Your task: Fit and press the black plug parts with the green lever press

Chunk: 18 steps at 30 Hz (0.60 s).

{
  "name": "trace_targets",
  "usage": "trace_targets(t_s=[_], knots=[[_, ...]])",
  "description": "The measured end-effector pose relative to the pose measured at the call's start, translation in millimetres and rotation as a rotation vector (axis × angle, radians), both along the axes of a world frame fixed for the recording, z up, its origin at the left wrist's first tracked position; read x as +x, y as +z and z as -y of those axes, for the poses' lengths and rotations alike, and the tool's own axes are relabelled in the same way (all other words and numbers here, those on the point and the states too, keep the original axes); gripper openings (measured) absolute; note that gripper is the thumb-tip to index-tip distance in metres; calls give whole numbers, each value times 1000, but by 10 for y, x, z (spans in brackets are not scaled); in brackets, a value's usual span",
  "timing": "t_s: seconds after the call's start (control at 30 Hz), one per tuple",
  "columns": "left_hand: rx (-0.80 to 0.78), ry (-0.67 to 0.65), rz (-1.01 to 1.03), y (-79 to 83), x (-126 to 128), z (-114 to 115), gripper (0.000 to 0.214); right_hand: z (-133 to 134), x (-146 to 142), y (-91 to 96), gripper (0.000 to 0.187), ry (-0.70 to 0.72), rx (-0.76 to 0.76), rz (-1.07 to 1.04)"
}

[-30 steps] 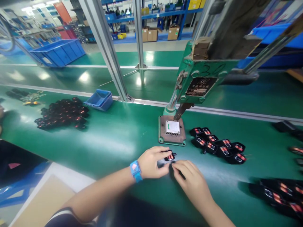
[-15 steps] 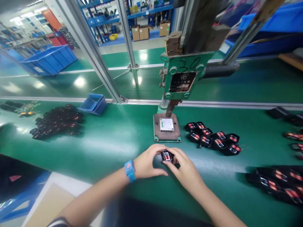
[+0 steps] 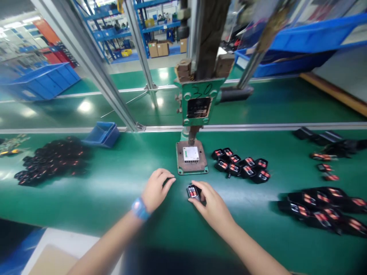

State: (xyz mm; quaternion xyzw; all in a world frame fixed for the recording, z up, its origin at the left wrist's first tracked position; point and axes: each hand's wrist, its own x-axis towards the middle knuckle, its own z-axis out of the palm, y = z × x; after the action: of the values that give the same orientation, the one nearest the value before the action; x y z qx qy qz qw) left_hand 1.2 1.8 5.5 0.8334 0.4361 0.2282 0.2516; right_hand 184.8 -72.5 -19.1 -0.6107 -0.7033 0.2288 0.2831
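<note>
My right hand (image 3: 213, 202) grips a small black plastic housing (image 3: 193, 191) between thumb and fingers, just above or on the green bench. Red-orange parts and a silvery round piece show in its open face. To the left, my left hand (image 3: 157, 188) is apart from the housing, with nothing in it; its thumb and fingers are slightly spread and stretched forward. A blue watch or band (image 3: 140, 209) is on that wrist. Beyond both hands stands a green hand press (image 3: 197, 103), a white block fixture (image 3: 191, 154) on its brown base plate (image 3: 183, 167).
Right of the press lie several similar black housings (image 3: 249, 170). A larger group of housings (image 3: 321, 212) sits at the far right, near loose red parts (image 3: 324, 167). Left are a dark pile of pieces (image 3: 54, 160) and a small blue bin (image 3: 102, 134). A metal frame post (image 3: 86, 65) rises behind.
My left hand has let go of the housing and drawn away to the left. My right hand still holds it. The view has shifted, showing more of the right side.
</note>
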Motion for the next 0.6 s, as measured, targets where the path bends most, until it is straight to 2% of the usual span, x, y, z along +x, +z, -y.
trace_targets(t_s=[0.03, 0.13, 0.2, 0.23, 0.33, 0.4, 0.5, 0.57, 0.6], knots=[[-16, 4, 40, 31, 51, 47, 24, 19, -22, -5, 45, -6, -3, 0], [-53, -99, 51, 48, 236, 227, 53, 99, -38, 24, 60, 40, 10, -27], [-51, -108, -4, 1, 268, 316, 55, 160, 39, 86, 60, 63, 17, -58], [-52, -79, -31, -31, 221, 333, 52, 182, 114, 125, 53, 21, 45, -62], [-15, 60, -119, -114, -207, 259, 50, 164, 463, 222, 25, -284, 278, 63], [88, 197, -194, -119, -624, 126, 49, 76, 730, 246, 19, -424, 400, 247], [379, 530, -281, -38, -1067, -62, 67, -63, 1013, 245, 18, -369, 338, 468], [506, 661, -261, 35, -1084, -78, 70, -83, 1057, 246, 15, -302, 237, 482], [519, 645, -232, 66, -1007, -44, 66, -63, 1031, 248, 15, -270, 182, 452]])
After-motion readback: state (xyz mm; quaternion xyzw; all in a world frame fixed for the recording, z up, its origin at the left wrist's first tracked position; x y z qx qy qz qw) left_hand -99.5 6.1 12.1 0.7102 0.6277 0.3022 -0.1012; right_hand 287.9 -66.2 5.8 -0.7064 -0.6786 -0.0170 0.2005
